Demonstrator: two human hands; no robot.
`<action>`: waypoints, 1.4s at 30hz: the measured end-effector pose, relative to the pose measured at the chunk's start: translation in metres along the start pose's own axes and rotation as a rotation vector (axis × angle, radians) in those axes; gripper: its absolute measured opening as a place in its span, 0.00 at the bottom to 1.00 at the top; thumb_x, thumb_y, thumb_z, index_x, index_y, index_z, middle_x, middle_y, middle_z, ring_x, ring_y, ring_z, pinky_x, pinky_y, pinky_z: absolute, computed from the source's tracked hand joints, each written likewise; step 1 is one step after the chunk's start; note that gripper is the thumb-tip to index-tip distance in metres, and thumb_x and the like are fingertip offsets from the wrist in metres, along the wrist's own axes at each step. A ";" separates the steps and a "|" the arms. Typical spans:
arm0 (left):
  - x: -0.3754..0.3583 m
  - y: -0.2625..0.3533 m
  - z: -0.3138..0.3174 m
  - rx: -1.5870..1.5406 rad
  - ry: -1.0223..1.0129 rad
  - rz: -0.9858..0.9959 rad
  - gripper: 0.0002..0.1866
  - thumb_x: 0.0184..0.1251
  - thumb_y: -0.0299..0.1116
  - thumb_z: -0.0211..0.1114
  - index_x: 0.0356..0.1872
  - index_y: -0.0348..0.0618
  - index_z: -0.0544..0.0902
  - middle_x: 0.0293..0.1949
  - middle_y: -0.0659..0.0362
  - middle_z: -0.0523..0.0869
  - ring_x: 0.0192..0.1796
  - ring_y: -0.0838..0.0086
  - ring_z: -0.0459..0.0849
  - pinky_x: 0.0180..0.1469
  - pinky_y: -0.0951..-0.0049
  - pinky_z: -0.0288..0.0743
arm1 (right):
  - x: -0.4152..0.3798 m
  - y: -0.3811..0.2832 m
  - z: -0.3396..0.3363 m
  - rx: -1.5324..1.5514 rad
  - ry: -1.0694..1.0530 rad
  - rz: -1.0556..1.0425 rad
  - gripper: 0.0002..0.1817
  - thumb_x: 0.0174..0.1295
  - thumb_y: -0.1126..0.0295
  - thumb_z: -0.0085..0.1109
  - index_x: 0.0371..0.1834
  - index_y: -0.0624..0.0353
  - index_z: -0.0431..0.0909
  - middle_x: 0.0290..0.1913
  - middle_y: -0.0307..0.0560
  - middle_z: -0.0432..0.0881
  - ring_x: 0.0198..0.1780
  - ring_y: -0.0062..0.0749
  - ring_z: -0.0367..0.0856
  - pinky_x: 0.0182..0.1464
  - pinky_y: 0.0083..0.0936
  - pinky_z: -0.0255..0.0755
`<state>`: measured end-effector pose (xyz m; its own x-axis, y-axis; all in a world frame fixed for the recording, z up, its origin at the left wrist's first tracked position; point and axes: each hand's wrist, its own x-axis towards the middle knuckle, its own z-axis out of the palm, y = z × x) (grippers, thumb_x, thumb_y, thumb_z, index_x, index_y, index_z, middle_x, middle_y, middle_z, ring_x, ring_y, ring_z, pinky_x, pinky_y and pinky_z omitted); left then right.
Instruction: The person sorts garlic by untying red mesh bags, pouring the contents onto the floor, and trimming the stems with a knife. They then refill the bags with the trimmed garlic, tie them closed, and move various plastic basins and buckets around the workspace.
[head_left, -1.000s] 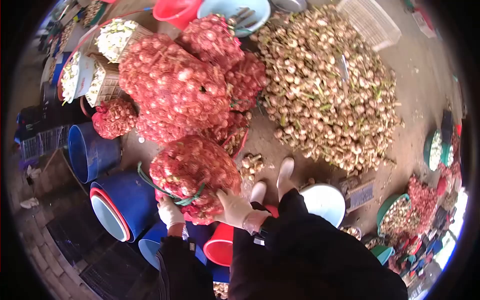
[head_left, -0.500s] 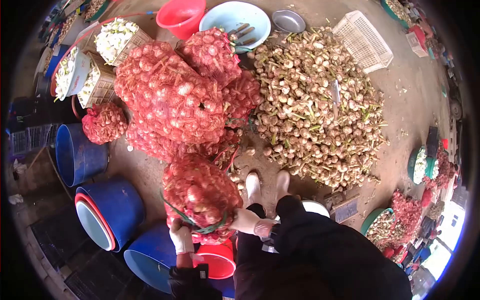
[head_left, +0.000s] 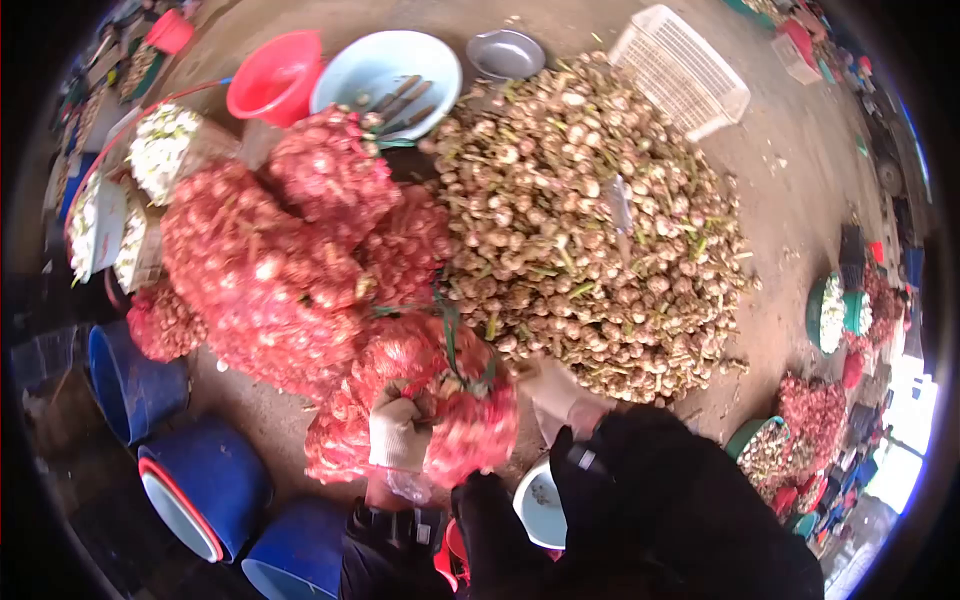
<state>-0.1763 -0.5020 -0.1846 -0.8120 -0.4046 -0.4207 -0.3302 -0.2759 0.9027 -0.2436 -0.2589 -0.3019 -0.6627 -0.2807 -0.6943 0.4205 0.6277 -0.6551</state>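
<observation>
A red mesh sack of garlic (head_left: pixel 468 430) lies tilted in front of my legs, with green ties on its upper right end. My left hand (head_left: pixel 398 435), in a pale glove, is closed on the mesh at the middle of the sack. My right hand (head_left: pixel 552 390), also gloved, is at the sack's right end, fingers closed at its edge and somewhat blurred. Just beyond my right hand spreads a large heap of loose garlic bulbs (head_left: pixel 600 270), with a knife (head_left: pixel 622 210) lying on it.
More full mesh sacks (head_left: pixel 265 265) are piled ahead on the left. Behind them stand a red basin (head_left: pixel 275 85) and a light blue basin (head_left: pixel 345 75) holding several knives. Blue tubs (head_left: pixel 215 480) line the left. A white crate (head_left: pixel 685 70) lies beyond the heap.
The sack has moved forward and tipped over, its tied end swinging from near me toward the heap. Both hands have gone forward with it, and the view has shifted.
</observation>
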 end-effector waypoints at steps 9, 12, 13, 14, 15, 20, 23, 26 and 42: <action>0.156 -0.138 0.152 -0.381 0.151 -0.543 0.14 0.43 0.14 0.44 0.29 0.43 0.71 0.19 0.61 0.72 0.19 0.73 0.68 0.21 0.74 0.62 | 0.086 0.005 -0.260 -0.473 0.198 0.183 0.11 0.62 0.65 0.54 0.40 0.57 0.83 0.30 0.45 0.83 0.29 0.34 0.80 0.37 0.32 0.78; 0.150 -0.143 0.134 -0.274 0.091 -0.465 0.14 0.44 0.14 0.43 0.31 0.42 0.72 0.21 0.60 0.72 0.20 0.74 0.69 0.23 0.74 0.64 | 0.122 0.031 -0.275 -0.561 0.209 0.182 0.12 0.61 0.63 0.55 0.42 0.56 0.82 0.29 0.46 0.83 0.23 0.35 0.79 0.33 0.34 0.78; 0.141 -0.148 0.117 -0.202 0.084 -0.439 0.15 0.45 0.13 0.43 0.32 0.41 0.73 0.21 0.60 0.72 0.21 0.74 0.69 0.24 0.74 0.65 | 0.143 0.061 -0.274 -0.486 0.270 0.135 0.16 0.55 0.59 0.58 0.41 0.57 0.82 0.31 0.53 0.83 0.28 0.47 0.82 0.37 0.41 0.77; 0.133 -0.153 0.104 -0.227 0.108 -0.474 0.15 0.45 0.14 0.45 0.33 0.41 0.73 0.23 0.59 0.73 0.23 0.73 0.71 0.26 0.73 0.66 | 0.159 0.070 -0.270 -0.581 0.344 0.131 0.18 0.52 0.56 0.60 0.39 0.59 0.81 0.34 0.59 0.82 0.35 0.54 0.83 0.40 0.46 0.76; 0.126 -0.159 0.098 -0.262 0.128 -0.504 0.15 0.45 0.15 0.46 0.34 0.42 0.73 0.24 0.59 0.74 0.25 0.72 0.72 0.28 0.72 0.67 | 0.174 0.079 -0.265 -0.707 0.433 0.106 0.18 0.52 0.57 0.61 0.40 0.59 0.80 0.36 0.58 0.82 0.38 0.53 0.83 0.42 0.45 0.76; 0.130 -0.150 0.121 0.008 0.069 -0.455 0.10 0.58 0.23 0.60 0.41 0.36 0.74 0.28 0.63 0.76 0.29 0.82 0.72 0.32 0.80 0.68 | 0.225 0.078 -0.245 -0.646 0.538 0.253 0.21 0.51 0.55 0.64 0.42 0.59 0.79 0.38 0.53 0.84 0.42 0.47 0.84 0.46 0.41 0.77; 0.147 -0.170 0.127 0.459 0.095 -0.420 0.08 0.61 0.28 0.63 0.38 0.38 0.76 0.26 0.65 0.75 0.29 0.84 0.69 0.31 0.80 0.66 | 0.252 0.107 -0.257 -0.496 0.522 0.242 0.19 0.52 0.57 0.62 0.41 0.59 0.79 0.38 0.57 0.83 0.42 0.51 0.83 0.46 0.42 0.76; 0.151 -0.166 0.136 0.413 0.141 -0.417 0.08 0.61 0.30 0.65 0.35 0.39 0.77 0.24 0.67 0.74 0.26 0.85 0.67 0.28 0.81 0.64 | 0.248 0.105 -0.264 -0.471 0.500 0.260 0.17 0.54 0.60 0.60 0.42 0.60 0.79 0.38 0.59 0.83 0.42 0.54 0.82 0.45 0.42 0.75; 0.118 -0.158 0.170 0.106 0.361 -0.460 0.10 0.60 0.33 0.62 0.38 0.36 0.80 0.24 0.60 0.78 0.29 0.78 0.74 0.31 0.72 0.70 | 0.112 0.013 -0.152 -0.104 -0.355 -0.039 0.10 0.63 0.66 0.57 0.36 0.63 0.74 0.22 0.38 0.74 0.23 0.22 0.71 0.27 0.23 0.66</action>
<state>-0.3021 -0.3584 -0.3612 -0.3650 -0.5399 -0.7584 -0.6713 -0.4119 0.6163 -0.4065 -0.1719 -0.3427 -0.4131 -0.5288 -0.7414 0.3218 0.6769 -0.6620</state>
